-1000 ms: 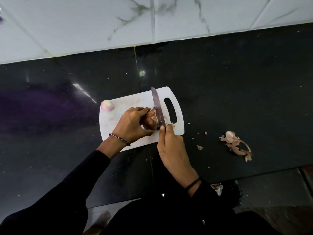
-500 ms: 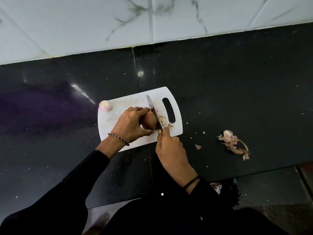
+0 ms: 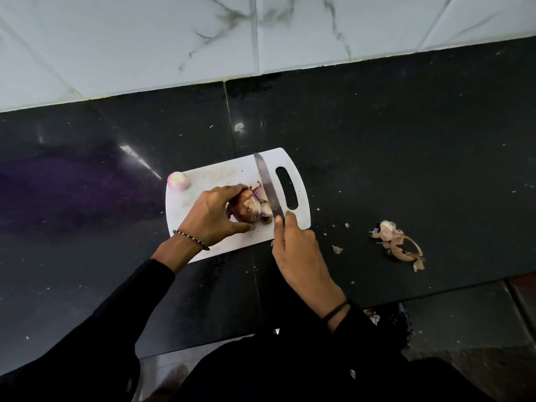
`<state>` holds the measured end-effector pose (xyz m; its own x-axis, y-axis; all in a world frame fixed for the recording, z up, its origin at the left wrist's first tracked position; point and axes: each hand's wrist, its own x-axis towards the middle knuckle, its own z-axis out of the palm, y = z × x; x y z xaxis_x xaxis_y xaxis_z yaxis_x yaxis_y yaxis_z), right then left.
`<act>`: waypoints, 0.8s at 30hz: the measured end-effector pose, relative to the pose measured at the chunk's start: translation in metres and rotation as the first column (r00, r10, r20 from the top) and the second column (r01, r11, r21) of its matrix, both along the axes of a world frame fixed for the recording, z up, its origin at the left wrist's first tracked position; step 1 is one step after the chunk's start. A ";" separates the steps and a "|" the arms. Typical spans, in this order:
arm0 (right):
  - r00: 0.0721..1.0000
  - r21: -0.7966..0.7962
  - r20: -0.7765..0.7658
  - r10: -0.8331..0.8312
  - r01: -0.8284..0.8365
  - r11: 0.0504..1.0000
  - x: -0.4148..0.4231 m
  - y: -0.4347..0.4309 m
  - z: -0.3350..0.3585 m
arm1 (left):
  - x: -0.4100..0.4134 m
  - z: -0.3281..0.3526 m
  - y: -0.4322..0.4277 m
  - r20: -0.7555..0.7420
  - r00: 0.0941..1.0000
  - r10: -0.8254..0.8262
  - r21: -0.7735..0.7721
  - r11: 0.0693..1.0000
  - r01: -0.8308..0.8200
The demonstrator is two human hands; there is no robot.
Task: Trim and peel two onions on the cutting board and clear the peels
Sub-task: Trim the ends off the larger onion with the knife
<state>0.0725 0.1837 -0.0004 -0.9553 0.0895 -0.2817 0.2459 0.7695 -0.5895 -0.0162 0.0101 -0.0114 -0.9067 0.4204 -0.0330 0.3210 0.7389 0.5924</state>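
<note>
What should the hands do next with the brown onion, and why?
Probably press the knife down through the onion's end. The right hand holds it across that end, the left hand grips the onion on the cutting board, and its brown skin is still on.

Single head view, wide-angle, facing forward and steeply down onto the counter (image 3: 406,140). Board (image 3: 214,178) near centre, at close range. Wall (image 3: 145,39) along top edge.

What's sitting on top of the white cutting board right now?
A peeled onion sits at its far-left corner. The left hand grips a partly skinned onion mid-board, the knife blade against it. The board under them is hidden.
</note>
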 end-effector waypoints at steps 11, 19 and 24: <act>0.988 0.132 0.152 0.012 -0.033 0.991 0.001 -0.007 -0.010 | 0.005 -0.006 -0.003 -0.080 0.995 -0.055 0.003 0.998 0.056; 0.997 0.060 0.064 -0.046 0.042 0.997 0.006 -0.007 -0.013 | 0.013 -0.012 -0.002 -0.066 0.997 0.034 0.039 0.999 -0.032; 1.000 0.044 0.020 -0.007 0.006 0.999 0.008 -0.015 -0.011 | 0.015 -0.013 -0.003 -0.055 0.996 0.072 0.061 0.996 -0.068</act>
<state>0.0801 0.1682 -0.0109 -0.9490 0.1085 -0.2961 0.2623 0.7927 -0.5503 -0.0016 0.0075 -0.0246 -0.9337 0.3555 0.0423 0.3040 0.7251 0.6179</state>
